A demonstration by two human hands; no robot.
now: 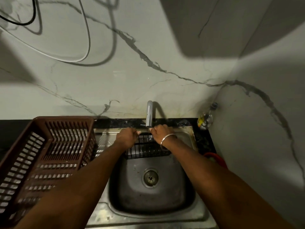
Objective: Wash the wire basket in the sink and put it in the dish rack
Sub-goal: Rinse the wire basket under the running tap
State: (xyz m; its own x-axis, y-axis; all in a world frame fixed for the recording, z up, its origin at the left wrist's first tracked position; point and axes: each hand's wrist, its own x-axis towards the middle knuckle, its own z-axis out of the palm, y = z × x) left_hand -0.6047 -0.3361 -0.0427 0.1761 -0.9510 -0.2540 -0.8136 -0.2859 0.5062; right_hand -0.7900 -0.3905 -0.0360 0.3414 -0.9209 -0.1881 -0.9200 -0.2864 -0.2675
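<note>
The wire basket (146, 148) is black & is held over the back part of the sink (125, 187), right under the tap (149, 113). Its open side faces up. It does not touch the sink's bottom.

Both hands hold it. The left hand (127, 136) is at the basket's back left corner, w/ fingers curled tight round the top wire. The right hand (162, 132) is at the back right corner, knuckles up, fingers curled over the top wire too. Most of its fingertips are hidden, so how far they wrap is hard to see. The basket sits between the 2 hands & sticks out below the wrists, toward the front of the sink. A silver bangle (168, 138) is on the right wrist.

Can't tell if water runs from the tap.

The drain (150, 178) is in the middle of the sink's bottom, in front of the basket.

The dish rack (66, 119) is brown plastic. It stands on the surface just left of the sink. The left arm crosses in front of it.

A small bottle (205, 119) stands at the sink's back right corner, by the wall. A red thing (216, 160) lies right of the sink, partly behind the right arm; can't tell what it is.
</note>
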